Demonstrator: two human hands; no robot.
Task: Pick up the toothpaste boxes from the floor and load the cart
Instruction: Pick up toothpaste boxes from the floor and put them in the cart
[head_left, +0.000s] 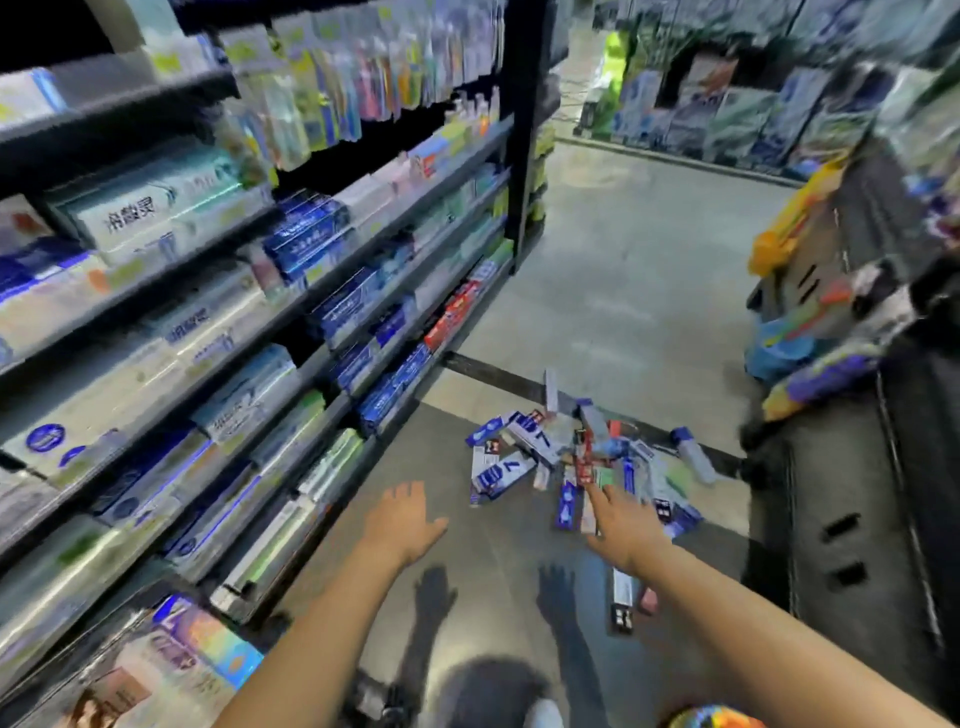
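A heap of toothpaste boxes (561, 457), blue, white and red, lies on the grey floor ahead of me. One more box (622, 600) lies apart, under my right forearm. My left hand (402, 519) hovers above bare floor just left of the heap, fingers spread, holding nothing. My right hand (623, 525) is stretched out over the heap's near edge, fingers apart, also holding nothing. The dark cart (852, 519) stands at the right, right beside the heap.
Long dark shelves (218, 332) packed with toothpaste boxes run along the left. Colourful goods (810, 291) sit on top of the cart. Open grey floor (623, 260) stretches beyond the heap toward a far display (727, 109). Shadows of both arms fall on the floor.
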